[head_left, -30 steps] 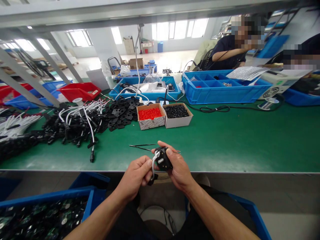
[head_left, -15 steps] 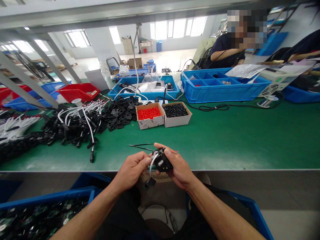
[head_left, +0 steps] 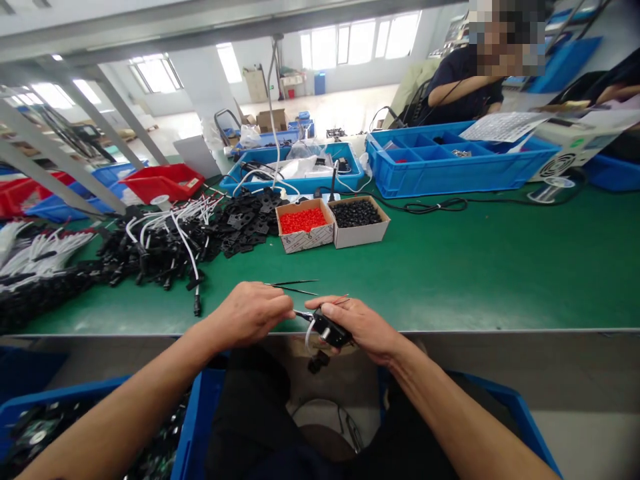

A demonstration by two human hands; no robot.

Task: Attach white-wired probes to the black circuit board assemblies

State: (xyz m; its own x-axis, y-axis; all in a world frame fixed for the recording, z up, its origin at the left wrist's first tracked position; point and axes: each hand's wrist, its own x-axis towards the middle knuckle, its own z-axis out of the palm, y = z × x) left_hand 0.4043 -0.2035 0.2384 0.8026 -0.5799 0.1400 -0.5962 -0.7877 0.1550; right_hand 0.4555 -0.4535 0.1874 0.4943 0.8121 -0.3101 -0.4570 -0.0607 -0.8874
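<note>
My right hand (head_left: 363, 327) grips a small black housing (head_left: 333, 328) with a silver shaft sticking out of it. From the housing a white cable (head_left: 309, 337) curves down to a black connector (head_left: 318, 362), which hangs below the table edge. Thin reddish wires (head_left: 343, 299) poke up by my right fingers. Closed at the housing's left side, my left hand (head_left: 257, 310) pinches a slim metal tool (head_left: 303, 315) whose far end meets the housing near the cable; its exact kind is unclear. Just beyond my hands, dark tweezers (head_left: 295, 288) lie on the green table.
Small boxes of red caps (head_left: 303, 220) and black caps (head_left: 356, 213) stand ahead. To the left are piled white cables (head_left: 175, 230) and black plates (head_left: 245, 223). Blue bins (head_left: 450, 172) line the back; another blue bin (head_left: 187, 427) is below left. A person (head_left: 463, 87) sits opposite.
My left hand has drawn back to the left from the cable, exposing the slim metal tool. The housing has tilted in my right hand and shifted slightly right and down.
</note>
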